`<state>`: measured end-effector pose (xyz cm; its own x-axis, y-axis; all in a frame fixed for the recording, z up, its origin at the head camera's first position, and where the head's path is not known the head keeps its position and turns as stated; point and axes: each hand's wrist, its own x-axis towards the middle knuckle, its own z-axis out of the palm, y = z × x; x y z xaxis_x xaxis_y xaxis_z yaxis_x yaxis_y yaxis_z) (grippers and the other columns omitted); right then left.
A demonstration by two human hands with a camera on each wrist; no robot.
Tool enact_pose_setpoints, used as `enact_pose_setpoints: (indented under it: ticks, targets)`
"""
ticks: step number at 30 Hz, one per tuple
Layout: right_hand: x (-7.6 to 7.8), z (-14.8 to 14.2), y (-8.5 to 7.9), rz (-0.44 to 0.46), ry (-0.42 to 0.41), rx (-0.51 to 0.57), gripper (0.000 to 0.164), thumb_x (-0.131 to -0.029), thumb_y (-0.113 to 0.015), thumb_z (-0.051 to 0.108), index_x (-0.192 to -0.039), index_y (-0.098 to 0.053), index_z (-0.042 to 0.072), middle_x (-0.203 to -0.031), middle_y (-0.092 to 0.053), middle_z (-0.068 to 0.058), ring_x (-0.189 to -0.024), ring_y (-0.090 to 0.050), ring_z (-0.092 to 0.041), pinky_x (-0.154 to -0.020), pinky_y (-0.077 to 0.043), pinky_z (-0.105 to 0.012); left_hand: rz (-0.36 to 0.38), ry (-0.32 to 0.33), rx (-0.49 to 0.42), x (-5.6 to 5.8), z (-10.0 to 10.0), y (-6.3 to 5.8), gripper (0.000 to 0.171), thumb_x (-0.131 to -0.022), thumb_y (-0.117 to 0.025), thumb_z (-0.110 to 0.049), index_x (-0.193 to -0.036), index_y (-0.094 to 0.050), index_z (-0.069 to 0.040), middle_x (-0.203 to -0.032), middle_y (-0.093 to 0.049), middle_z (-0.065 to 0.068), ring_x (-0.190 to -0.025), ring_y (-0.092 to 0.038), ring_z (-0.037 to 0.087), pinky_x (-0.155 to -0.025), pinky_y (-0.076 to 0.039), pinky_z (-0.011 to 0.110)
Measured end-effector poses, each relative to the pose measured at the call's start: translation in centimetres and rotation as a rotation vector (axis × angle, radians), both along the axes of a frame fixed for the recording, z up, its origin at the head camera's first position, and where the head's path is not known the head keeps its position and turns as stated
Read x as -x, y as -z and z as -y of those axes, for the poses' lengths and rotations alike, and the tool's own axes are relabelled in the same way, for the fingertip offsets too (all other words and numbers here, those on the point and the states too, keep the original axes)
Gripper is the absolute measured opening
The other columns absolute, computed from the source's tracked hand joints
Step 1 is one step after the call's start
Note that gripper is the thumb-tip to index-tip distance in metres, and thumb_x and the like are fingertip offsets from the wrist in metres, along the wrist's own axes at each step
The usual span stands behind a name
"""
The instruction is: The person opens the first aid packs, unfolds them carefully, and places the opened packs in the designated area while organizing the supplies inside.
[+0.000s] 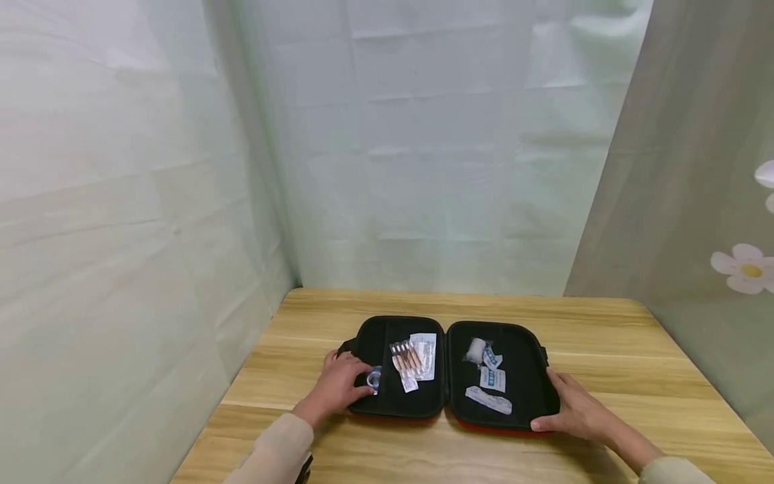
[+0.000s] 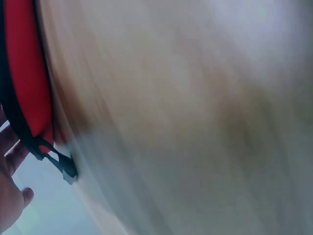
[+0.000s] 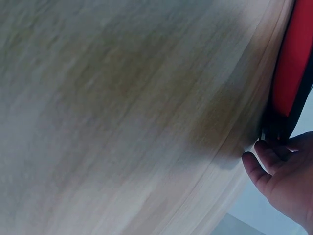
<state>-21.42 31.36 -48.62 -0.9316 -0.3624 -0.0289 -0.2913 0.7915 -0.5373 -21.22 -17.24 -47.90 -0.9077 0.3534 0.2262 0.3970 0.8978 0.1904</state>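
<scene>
An unfolded black-lined first-aid case (image 1: 526, 393) with a red outer shell lies on the table, its two halves side by side. My left hand (image 1: 340, 384) grips the left half's outer edge; its thumb and a finger reach over the lining beside a blue-and-white packet (image 1: 374, 380). At the right half's outer edge, my right hand (image 1: 577, 409) holds the side, thumb at the near corner. Cotton swabs (image 1: 406, 357) and a white packet (image 1: 426, 355) lie in the left half. In the right half are a white roll (image 1: 476, 351), small blue-and-white sachets (image 1: 492, 379) and a white strip (image 1: 488, 400).
The case stands on a wood-grain table (image 1: 484, 464). Pale cloth hangs behind it (image 1: 435, 202) and on the left, and a grey-brown curtain (image 1: 671, 222) with flowers hangs on the right. A black strap loop (image 2: 61, 164) sticks out from the case's left end.
</scene>
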Motion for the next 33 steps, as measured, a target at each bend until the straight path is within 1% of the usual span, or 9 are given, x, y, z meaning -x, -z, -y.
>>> enact_pose_setpoints:
  ticks: [4,7,9,14,16,19,21,27,33]
  targets:
    - [0.0,0.0,0.0,0.020,0.008,-0.002,0.121,-0.068,-0.087,0.053,-0.147,-0.026,-0.016,-0.140,-0.037,-0.038,-0.123,-0.044,-0.053,-0.095,-0.040,-0.067,0.032,0.001,-0.100,-0.2,-0.5,0.1,0.034,-0.080,-0.084,-0.029,-0.106,-0.075,-0.009,-0.104,-0.071,0.006,-0.112,-0.058,0.035,-0.105,-0.023,0.071]
    - [-0.1,0.1,0.0,0.025,0.011,-0.008,0.122,-0.068,-0.087,0.054,-0.147,-0.026,-0.015,-0.140,-0.037,-0.038,-0.123,-0.044,-0.053,-0.096,-0.040,-0.067,0.059,-0.003,-0.152,-0.4,-0.7,0.3,0.033,-0.081,-0.083,-0.025,-0.108,-0.075,-0.009,-0.105,-0.071,0.006,-0.110,-0.059,0.033,-0.105,-0.022,0.071]
    - [-0.1,0.1,0.0,0.022,0.010,-0.008,0.122,-0.068,-0.086,0.054,-0.147,-0.026,-0.015,-0.140,-0.037,-0.038,-0.123,-0.044,-0.053,-0.096,-0.040,-0.067,0.055,-0.005,-0.157,-0.5,-0.9,0.4,0.032,-0.080,-0.083,-0.023,-0.108,-0.075,-0.009,-0.104,-0.071,0.005,-0.107,-0.059,0.031,-0.105,-0.022,0.071]
    - [-0.3,0.1,-0.3,0.021,0.022,-0.011,0.123,-0.067,-0.086,0.055,-0.148,-0.024,-0.015,-0.139,-0.038,-0.037,-0.121,-0.047,-0.051,-0.095,-0.041,-0.066,0.003,-0.021,-0.113,-0.6,-1.1,0.3,0.030,-0.079,-0.084,-0.026,-0.103,-0.076,-0.009,-0.099,-0.071,0.004,-0.105,-0.059,0.029,-0.105,-0.023,0.071]
    - [-0.4,0.2,-0.5,0.023,0.032,-0.022,0.124,-0.067,-0.086,0.057,-0.148,-0.025,-0.015,-0.138,-0.038,-0.036,-0.120,-0.048,-0.050,-0.095,-0.042,-0.065,-0.002,-0.018,-0.110,-0.6,-1.2,0.4,0.028,-0.079,-0.084,-0.026,-0.101,-0.076,-0.008,-0.097,-0.072,0.004,-0.102,-0.060,0.028,-0.104,-0.024,0.072]
    - [-0.4,0.4,-0.5,0.016,0.034,-0.036,0.124,-0.066,-0.086,0.058,-0.147,-0.027,-0.016,-0.137,-0.040,-0.035,-0.119,-0.049,-0.048,-0.094,-0.043,-0.064,0.016,-0.011,-0.125,-0.5,-1.3,0.6,0.025,-0.080,-0.082,-0.021,-0.101,-0.077,-0.008,-0.095,-0.073,0.004,-0.099,-0.060,0.027,-0.102,-0.025,0.073]
    - [-0.5,0.6,-0.6,-0.001,0.028,-0.034,0.124,-0.065,-0.086,0.058,-0.146,-0.028,-0.017,-0.138,-0.039,-0.035,-0.120,-0.047,-0.048,-0.095,-0.042,-0.064,0.046,-0.019,-0.153,-0.6,-1.4,0.7,0.024,-0.081,-0.081,-0.018,-0.102,-0.077,-0.007,-0.096,-0.073,0.004,-0.098,-0.060,0.026,-0.103,-0.024,0.073]
    - [-0.4,1.2,-0.7,-0.078,-0.011,-0.004,0.121,-0.064,-0.087,0.057,-0.142,-0.035,-0.019,-0.142,-0.035,-0.036,-0.126,-0.040,-0.052,-0.100,-0.038,-0.065,0.110,-0.055,-0.224,-0.9,-1.1,0.6,0.024,-0.082,-0.079,-0.012,-0.105,-0.077,-0.006,-0.101,-0.073,0.008,-0.102,-0.061,0.031,-0.103,-0.023,0.074]
    - [-0.7,0.8,-1.1,-0.048,0.016,-0.022,0.121,-0.065,-0.087,0.057,-0.143,-0.034,-0.018,-0.144,-0.034,-0.035,-0.126,-0.042,-0.052,-0.100,-0.038,-0.065,0.118,-0.034,-0.290,-0.6,-1.6,0.6,0.025,-0.081,-0.078,-0.009,-0.105,-0.076,-0.005,-0.095,-0.074,0.004,-0.101,-0.066,0.029,-0.102,-0.023,0.074]
